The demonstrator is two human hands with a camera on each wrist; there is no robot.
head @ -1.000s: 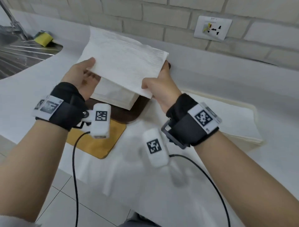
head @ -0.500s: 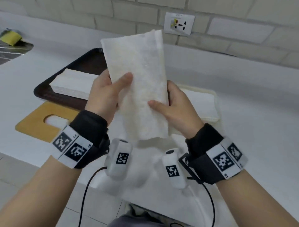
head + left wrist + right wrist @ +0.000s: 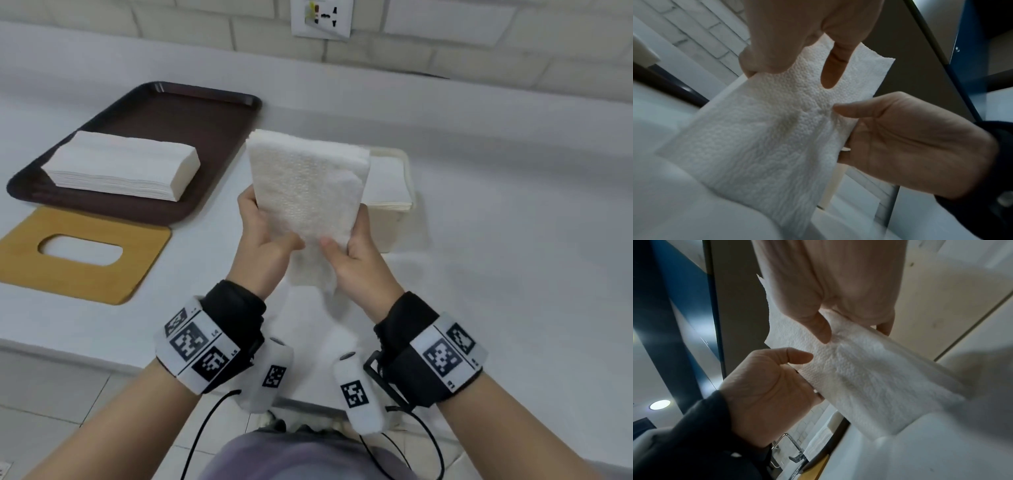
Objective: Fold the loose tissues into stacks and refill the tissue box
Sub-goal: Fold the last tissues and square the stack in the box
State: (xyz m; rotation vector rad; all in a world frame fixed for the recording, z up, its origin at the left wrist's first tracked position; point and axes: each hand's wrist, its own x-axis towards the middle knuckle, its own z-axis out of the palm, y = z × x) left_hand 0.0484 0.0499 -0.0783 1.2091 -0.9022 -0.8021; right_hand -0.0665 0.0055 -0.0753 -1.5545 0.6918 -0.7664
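Note:
Both hands hold one folded white tissue [image 3: 308, 185] upright above the counter. My left hand [image 3: 265, 236] grips its left edge, thumb on the front near the bottom. My right hand [image 3: 349, 253] grips the right edge the same way. In the left wrist view the tissue [image 3: 764, 138] shows an embossed face with both thumbs pressed on it; the right wrist view shows the same tissue [image 3: 859, 369]. Behind the tissue stands the cream tissue box [image 3: 394, 219], with folded tissues inside. A stack of folded tissues [image 3: 120, 168] lies on the brown tray [image 3: 191, 113].
The wooden box lid [image 3: 78, 274] with an oval slot lies on the white counter in front of the tray. A wall socket [image 3: 320, 17] sits on the brick wall behind. The counter's front edge runs just under my wrists.
The tissue went from a wide sheet lifted over the tray to a narrow folded strip held in front of the box. Both hands moved right and slid to its lower end.

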